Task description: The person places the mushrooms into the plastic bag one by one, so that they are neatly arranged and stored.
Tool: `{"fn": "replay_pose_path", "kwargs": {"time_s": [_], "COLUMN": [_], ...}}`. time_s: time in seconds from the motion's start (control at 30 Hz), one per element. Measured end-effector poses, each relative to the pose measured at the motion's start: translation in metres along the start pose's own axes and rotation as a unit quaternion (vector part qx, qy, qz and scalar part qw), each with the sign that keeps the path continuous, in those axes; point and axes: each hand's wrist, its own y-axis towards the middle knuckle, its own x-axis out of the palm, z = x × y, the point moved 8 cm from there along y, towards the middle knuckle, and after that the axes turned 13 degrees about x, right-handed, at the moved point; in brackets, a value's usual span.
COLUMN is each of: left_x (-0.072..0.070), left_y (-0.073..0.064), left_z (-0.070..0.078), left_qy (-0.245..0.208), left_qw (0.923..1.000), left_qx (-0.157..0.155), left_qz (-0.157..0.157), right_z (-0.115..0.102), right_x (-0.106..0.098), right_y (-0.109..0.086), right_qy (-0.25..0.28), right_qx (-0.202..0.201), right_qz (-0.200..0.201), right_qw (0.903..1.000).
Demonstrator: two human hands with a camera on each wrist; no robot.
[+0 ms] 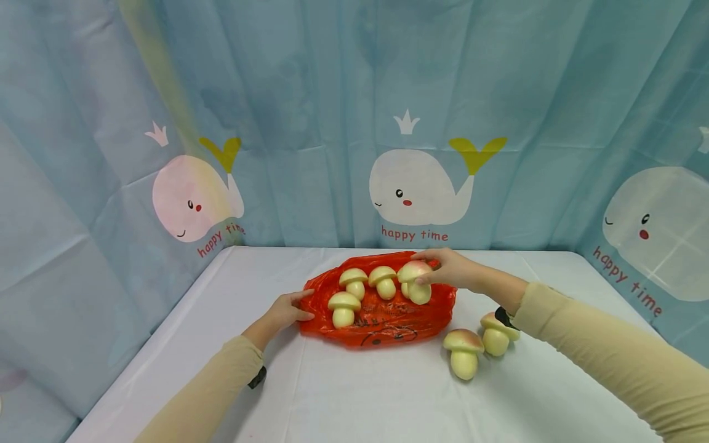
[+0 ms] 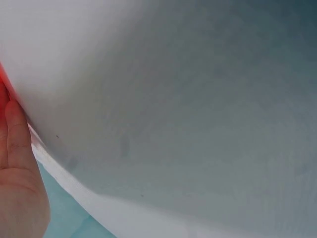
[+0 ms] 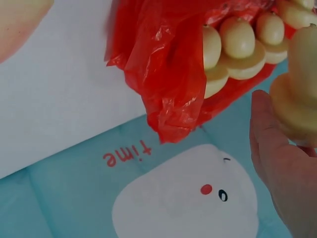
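Note:
A red plastic bag [image 1: 388, 323] with black print lies spread on the table, its mouth facing up. Several toy mushrooms with pale stems and yellowish caps rest on it, among them a front left mushroom [image 1: 343, 309] and a middle mushroom [image 1: 383, 282]. My left hand [image 1: 284, 312] holds the bag's left edge between thumb and fingers; the left wrist view catches only part of that hand [image 2: 20, 163]. Over the bag's right part, my right hand [image 1: 451, 271] pinches a pink-capped mushroom [image 1: 416, 282], which partly hides another one behind it.
Two more mushrooms, a nearer one [image 1: 464, 354] and a farther one [image 1: 498, 335], stand on the white table [image 1: 354, 394] below my right forearm. A blue curtain [image 1: 310, 123] with whale prints hangs behind and beside the table.

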Motion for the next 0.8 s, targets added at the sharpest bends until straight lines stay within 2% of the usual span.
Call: {"fn": "replay_pose_path", "kwargs": {"time_s": [0.4,0.7,0.8], "left_x": [-0.001,-0.001,-0.001], "left_y": [-0.001,0.0,0.001], "left_z": [0.001,0.001,0.001], "left_qy": [0.006,0.004,0.008], "left_qw": [1.0,1.0,0.9999], "left_qx": [0.0,0.002,0.006], "left_qz": [0.005,-0.001,-0.001], "right_z": [-0.008,-0.004,-0.006], "right_x": [0.016,0.038,0.046], "right_y": [0.014,0.03,0.034], "right_qy": [0.008,0.032,0.023], "right_qx": [-0.006,0.006,0.001], "right_qz": [0.018,0.013,0.018], "right_qw": [0.9998,0.9994,0.9996]}}
